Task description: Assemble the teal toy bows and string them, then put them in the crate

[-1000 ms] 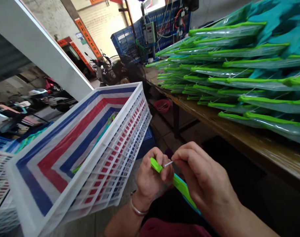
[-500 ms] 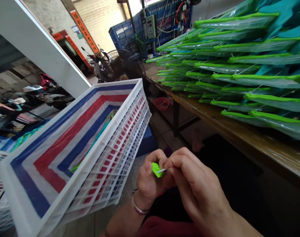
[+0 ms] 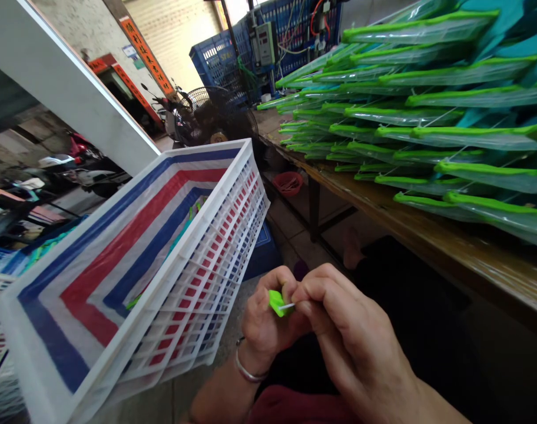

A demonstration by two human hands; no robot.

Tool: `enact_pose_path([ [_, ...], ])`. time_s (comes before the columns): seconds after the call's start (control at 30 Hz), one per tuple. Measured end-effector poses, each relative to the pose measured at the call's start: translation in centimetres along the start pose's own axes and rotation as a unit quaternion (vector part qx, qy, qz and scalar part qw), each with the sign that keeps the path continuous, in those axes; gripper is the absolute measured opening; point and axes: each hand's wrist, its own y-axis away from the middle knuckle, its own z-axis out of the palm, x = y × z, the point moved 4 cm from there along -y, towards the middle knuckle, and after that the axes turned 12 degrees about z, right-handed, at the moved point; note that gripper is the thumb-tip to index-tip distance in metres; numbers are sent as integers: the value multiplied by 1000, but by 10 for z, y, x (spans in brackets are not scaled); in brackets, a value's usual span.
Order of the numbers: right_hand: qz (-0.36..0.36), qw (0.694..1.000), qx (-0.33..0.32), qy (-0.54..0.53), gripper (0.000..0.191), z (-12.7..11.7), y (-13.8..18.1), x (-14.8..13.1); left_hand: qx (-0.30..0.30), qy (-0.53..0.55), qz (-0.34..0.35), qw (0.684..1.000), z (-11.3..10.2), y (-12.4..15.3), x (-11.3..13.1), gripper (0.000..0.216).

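My left hand (image 3: 265,321) is closed around the end of a bright green strip (image 3: 276,302), of which only the tip shows above my fingers. My right hand (image 3: 343,335) pinches a thin white pin or thread end (image 3: 288,306) that touches the green tip. Both hands meet low in the middle of the view, above my lap. A metal bangle sits on my left wrist.
A white slatted crate (image 3: 198,259) lined with a red, white and blue striped bag stands at the left, close to my left hand. A wooden table (image 3: 449,241) at the right carries rows of clear pouches with green edges (image 3: 427,135). Blue crates and a fan stand behind.
The green strip has slid down into my left hand, so only its tip shows. Both hands came closer together and sank slightly; the view tilted a little.
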Motion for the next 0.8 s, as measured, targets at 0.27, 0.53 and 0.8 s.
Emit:
enact_pose_path([
  [0.27,-6,1000,-2,0,17,0,0,3,-1,-34,23,999,1,-3,1,46],
  [0.53,-60,990,24,124,23,5,-6,-2,36,-53,3,998,3,-3,4,44],
  [0.8,-157,952,55,257,27,-4,-5,2,88,-81,-29,992,0,-1,1,36],
])
